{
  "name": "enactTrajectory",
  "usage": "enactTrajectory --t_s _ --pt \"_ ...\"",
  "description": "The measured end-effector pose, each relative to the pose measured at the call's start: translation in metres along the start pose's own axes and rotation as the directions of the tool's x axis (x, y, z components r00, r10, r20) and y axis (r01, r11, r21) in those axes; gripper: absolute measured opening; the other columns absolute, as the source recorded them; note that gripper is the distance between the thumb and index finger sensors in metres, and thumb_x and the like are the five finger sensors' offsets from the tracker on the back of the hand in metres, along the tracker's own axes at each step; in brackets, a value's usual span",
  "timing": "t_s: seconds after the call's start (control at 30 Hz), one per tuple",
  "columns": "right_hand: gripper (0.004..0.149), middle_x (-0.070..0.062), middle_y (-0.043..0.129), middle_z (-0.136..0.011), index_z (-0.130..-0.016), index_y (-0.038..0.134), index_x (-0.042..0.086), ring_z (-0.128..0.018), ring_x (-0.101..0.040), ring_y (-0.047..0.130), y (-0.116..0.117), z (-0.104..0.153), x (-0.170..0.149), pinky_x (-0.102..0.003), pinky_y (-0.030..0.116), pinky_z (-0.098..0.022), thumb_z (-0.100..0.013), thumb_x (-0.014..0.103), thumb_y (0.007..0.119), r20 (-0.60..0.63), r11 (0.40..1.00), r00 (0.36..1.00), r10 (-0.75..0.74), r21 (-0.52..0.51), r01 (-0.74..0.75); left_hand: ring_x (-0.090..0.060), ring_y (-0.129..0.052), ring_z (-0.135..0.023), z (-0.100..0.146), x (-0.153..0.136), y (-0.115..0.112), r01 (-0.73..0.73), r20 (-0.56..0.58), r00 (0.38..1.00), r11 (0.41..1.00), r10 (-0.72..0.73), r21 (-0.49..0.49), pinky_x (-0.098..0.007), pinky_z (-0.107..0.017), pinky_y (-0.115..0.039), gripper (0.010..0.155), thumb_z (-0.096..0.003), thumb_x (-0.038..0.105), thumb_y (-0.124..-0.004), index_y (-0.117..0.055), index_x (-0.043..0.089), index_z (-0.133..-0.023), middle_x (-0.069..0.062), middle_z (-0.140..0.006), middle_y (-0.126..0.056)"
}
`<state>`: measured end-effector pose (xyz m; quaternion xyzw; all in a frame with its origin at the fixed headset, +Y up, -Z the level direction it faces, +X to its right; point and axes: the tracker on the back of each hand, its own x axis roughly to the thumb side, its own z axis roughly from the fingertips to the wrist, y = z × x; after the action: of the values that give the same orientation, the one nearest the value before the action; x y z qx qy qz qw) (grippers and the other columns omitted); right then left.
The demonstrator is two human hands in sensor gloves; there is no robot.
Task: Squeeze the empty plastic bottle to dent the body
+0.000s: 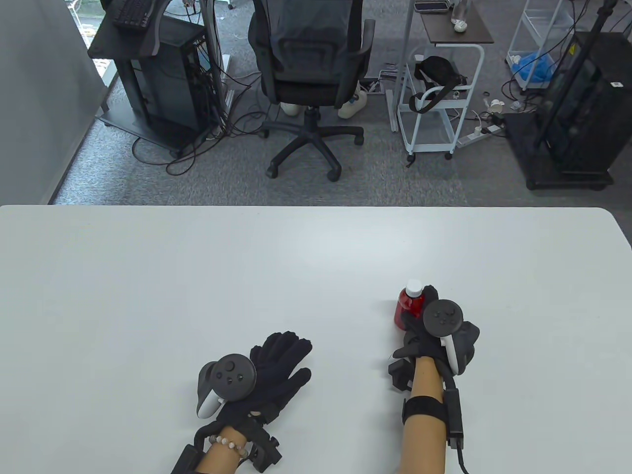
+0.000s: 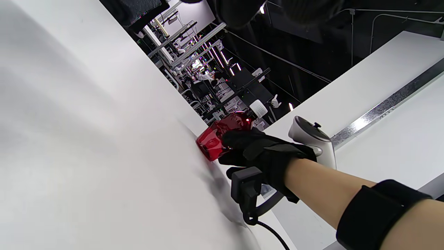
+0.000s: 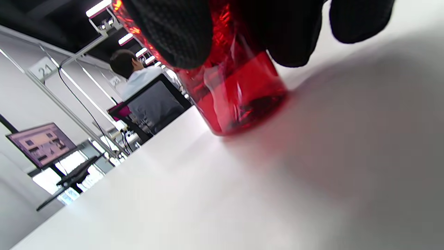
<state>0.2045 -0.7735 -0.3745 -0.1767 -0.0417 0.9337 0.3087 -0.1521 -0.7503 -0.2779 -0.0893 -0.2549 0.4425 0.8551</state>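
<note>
A red see-through plastic bottle [image 1: 408, 307] with a white cap stands on the white table [image 1: 197, 276] at the right. My right hand [image 1: 425, 321] grips its body from the near side, fingers wrapped around it. The left wrist view shows the bottle [image 2: 215, 138] with its base on the table and the right hand [image 2: 256, 149] around it. The right wrist view shows the bottle's lower body [image 3: 239, 93] close up with gloved fingers [image 3: 173, 31] pressed on it. My left hand [image 1: 274, 375] lies flat on the table, fingers spread, holding nothing.
Beyond the table's far edge stand an office chair [image 1: 308, 64], a white cart [image 1: 437, 98] and black equipment racks [image 1: 582, 98]. The table's right corner is rounded [image 1: 610, 217].
</note>
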Motion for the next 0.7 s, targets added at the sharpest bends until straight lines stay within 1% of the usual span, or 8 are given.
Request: enactTrajectory --t_s 0.1,0.2,0.27,0.4,0.5,0.63,0.7 --pt "0.081 -0.024 0.062 -0.108 -0.113 0.032 0.005 -0.086 -0.046 0.079 -0.001 0.002 -0.003 -0.067 0.068 -0.06 -0.056 0.03 0.084 0.01 1.0 1.0 0.006 -0.01 -0.006 -0.048 -0.012 -0.112 0.0 0.0 0.0 0.002 0.002 1.0 1.0 -0.002 -0.002 -0.069 -0.067 -0.005 0.068 -0.0638 0.054 -0.059 -0.043 0.016 -0.118 -0.021 -0.123 -0.026" --pt "0.082 -0.025 0.062 -0.108 -0.113 0.032 0.004 -0.086 -0.046 0.078 -0.003 0.004 -0.005 -0.067 0.067 -0.06 -0.056 0.031 0.084 0.007 1.0 1.0 -0.024 0.002 0.024 -0.048 -0.013 -0.112 0.0 0.0 -0.001 0.003 0.003 1.0 1.0 -0.003 -0.007 -0.069 -0.067 -0.006 0.068 -0.0637 0.054 -0.059 -0.044 0.016 -0.118 -0.021 -0.123 -0.027" --pt "0.082 -0.025 0.061 -0.109 -0.113 0.031 0.004 -0.086 -0.047 0.078 -0.006 0.006 -0.006 -0.067 0.067 -0.06 -0.056 0.031 0.084 0.009 1.0 1.0 -0.015 0.008 0.015 -0.048 -0.013 -0.112 0.0 0.0 -0.002 0.002 0.003 1.0 1.0 -0.002 -0.013 -0.069 -0.067 -0.006 0.068 -0.0638 0.054 -0.059 -0.044 0.015 -0.118 -0.021 -0.123 -0.027" --pt "0.086 -0.026 0.057 -0.111 -0.114 0.025 0.003 -0.088 -0.048 0.075 -0.011 0.009 -0.009 -0.068 0.065 -0.061 -0.057 0.031 0.083 0.006 0.998 1.0 0.014 0.067 -0.015 -0.048 -0.013 -0.112 0.0 0.0 -0.003 0.0 0.004 1.0 1.0 0.0 -0.015 -0.069 -0.067 -0.006 0.068 -0.0638 0.054 -0.059 -0.044 0.016 -0.118 -0.021 -0.123 -0.027" --pt "0.084 -0.026 0.057 -0.111 -0.114 0.028 0.003 -0.089 -0.048 0.074 -0.019 0.016 -0.013 -0.069 0.064 -0.062 -0.057 0.031 0.083 0.027 0.997 0.999 0.041 0.056 -0.043 -0.048 -0.013 -0.112 0.0 0.0 -0.003 -0.003 0.005 1.0 1.0 0.003 -0.016 -0.069 -0.067 -0.006 0.068 -0.0639 0.054 -0.059 -0.044 0.016 -0.118 -0.021 -0.123 -0.027" --pt "0.084 -0.028 0.054 -0.112 -0.114 0.028 0.002 -0.09 -0.049 0.072 -0.035 0.024 -0.015 -0.07 0.062 -0.063 -0.058 0.032 0.082 0.075 0.997 0.996 0.04 0.062 -0.044 -0.048 -0.013 -0.112 -0.001 0.0 -0.003 -0.006 0.012 1.0 1.0 0.006 -0.02 -0.07 -0.067 -0.006 0.068 -0.0638 0.054 -0.059 -0.043 0.016 -0.118 -0.021 -0.123 -0.026" --pt "0.084 -0.028 0.052 -0.113 -0.115 0.027 0.002 -0.092 -0.05 0.07 -0.05 0.03 -0.011 -0.071 0.061 -0.063 -0.058 0.033 0.081 0.117 0.999 0.993 0.0 0.052 -0.006 -0.048 -0.012 -0.112 0.0 0.0 -0.004 -0.002 0.015 1.0 1.0 0.003 -0.02 -0.07 -0.067 -0.005 0.068 -0.0637 0.054 -0.059 -0.043 0.016 -0.118 -0.021 -0.123 -0.026"
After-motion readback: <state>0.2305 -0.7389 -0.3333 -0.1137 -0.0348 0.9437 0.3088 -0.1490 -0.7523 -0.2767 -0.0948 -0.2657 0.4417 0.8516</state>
